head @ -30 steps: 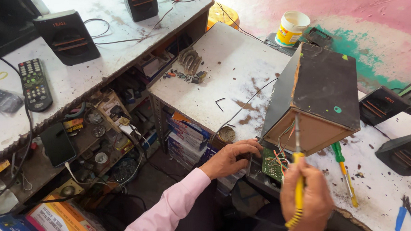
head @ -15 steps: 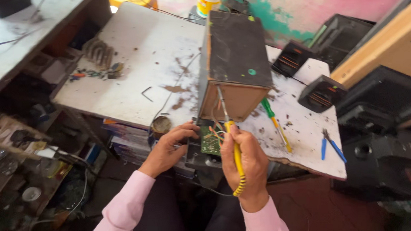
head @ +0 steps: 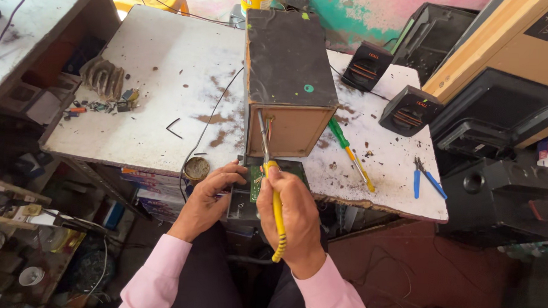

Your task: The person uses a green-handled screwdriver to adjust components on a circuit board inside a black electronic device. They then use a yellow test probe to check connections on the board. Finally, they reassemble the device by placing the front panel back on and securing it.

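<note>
My right hand (head: 293,214) grips a yellow-handled soldering iron (head: 275,204), its metal tip pointing up toward the open end of a dark speaker box (head: 289,73). My left hand (head: 212,194) rests on a black panel (head: 240,202) holding a small green circuit board (head: 257,183) at the table's front edge. Wires run from the board into the box's brown open face. Both sleeves are pink.
A green-and-yellow screwdriver (head: 349,150) and blue pliers (head: 424,177) lie right of the box. A round tin (head: 197,167) sits by my left hand. Small black speakers (head: 407,111), a cardboard carton (head: 511,47) and a white worn table (head: 152,97) surround it.
The view has swung right and settled over the speaker box. My hands keep working on the circuit board, with the iron's tip still raised at the box's open face.
</note>
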`<state>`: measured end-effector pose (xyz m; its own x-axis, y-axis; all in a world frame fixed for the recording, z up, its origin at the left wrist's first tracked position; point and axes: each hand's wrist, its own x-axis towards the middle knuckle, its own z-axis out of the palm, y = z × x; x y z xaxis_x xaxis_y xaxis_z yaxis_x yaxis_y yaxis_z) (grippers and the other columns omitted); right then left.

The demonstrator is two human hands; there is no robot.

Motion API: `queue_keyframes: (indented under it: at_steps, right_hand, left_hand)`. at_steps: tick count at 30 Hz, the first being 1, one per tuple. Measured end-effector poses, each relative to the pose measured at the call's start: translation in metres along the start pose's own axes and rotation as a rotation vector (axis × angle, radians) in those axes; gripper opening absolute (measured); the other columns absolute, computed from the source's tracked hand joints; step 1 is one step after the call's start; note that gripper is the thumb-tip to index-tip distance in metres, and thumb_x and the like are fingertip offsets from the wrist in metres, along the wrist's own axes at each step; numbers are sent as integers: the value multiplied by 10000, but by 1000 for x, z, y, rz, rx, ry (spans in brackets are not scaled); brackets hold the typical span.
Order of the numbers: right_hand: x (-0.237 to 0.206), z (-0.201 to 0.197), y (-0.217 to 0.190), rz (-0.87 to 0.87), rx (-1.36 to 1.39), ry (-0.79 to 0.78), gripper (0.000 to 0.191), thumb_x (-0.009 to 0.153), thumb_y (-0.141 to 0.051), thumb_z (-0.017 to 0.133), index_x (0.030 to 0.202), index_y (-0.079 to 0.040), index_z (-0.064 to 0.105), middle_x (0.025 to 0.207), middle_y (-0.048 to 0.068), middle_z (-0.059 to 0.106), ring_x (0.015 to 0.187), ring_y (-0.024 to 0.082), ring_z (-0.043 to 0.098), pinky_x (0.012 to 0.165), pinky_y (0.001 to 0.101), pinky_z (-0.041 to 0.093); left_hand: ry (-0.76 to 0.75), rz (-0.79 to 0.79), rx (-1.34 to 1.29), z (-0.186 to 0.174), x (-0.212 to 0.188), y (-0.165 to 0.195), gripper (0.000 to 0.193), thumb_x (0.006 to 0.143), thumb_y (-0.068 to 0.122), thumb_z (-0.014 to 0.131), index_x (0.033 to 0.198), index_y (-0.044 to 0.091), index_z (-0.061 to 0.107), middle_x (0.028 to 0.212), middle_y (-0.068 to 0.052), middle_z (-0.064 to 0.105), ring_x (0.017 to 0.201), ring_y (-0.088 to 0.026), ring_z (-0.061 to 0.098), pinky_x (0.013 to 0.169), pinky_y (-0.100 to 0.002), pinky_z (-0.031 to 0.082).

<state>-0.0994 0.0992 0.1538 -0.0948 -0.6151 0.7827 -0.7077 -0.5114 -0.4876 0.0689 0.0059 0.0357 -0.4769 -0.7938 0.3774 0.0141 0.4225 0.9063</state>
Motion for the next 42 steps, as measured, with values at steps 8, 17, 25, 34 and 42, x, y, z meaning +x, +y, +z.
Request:
queue_keyframes:
  at_steps: [8,17,25,34,42]
  right_hand:
    - [6,-18,16,-73,12,-133,216,967,39,696,1149,32,580,1036,178,695,866,308,701,754,382,581]
    - [0,-7,3,-22,-76,-39,152,976,0,697,1050,4,564,1026,198,676,914,351,703,808,401,586]
    - [0,-8,7,-32,-50,-46,145,985,6,687,1064,19,566,1048,197,679,936,352,709,815,397,590]
    - [2,-8,4,-33,-46,-55,155,975,10,697,1081,31,587,1021,191,672,895,350,699,795,401,581]
    - [2,-11,6,1,-59,-40,123,985,-2,687,1042,30,584,1011,192,684,881,334,708,771,388,585]
  left_hand:
    - [6,-47,-29,5,1,-1,414,771,-184,537,1097,29,677,1381,-84,628,1514,-278,415,1096,-355,480]
    - [-7,1,35,5,1,0,440,742,-191,526,1097,26,670,1381,-93,643,1512,-293,429,1182,-388,393]
    - [-10,-26,34,5,0,2,435,739,-180,535,1092,35,671,1376,-86,640,1517,-290,416,1157,-384,419]
    - [-4,-27,31,5,1,1,439,742,-186,543,1098,36,669,1376,-80,638,1506,-290,428,1158,-380,417]
    - [-10,-21,17,6,2,-1,425,759,-195,538,1095,29,671,1378,-86,635,1518,-290,413,1167,-385,410]
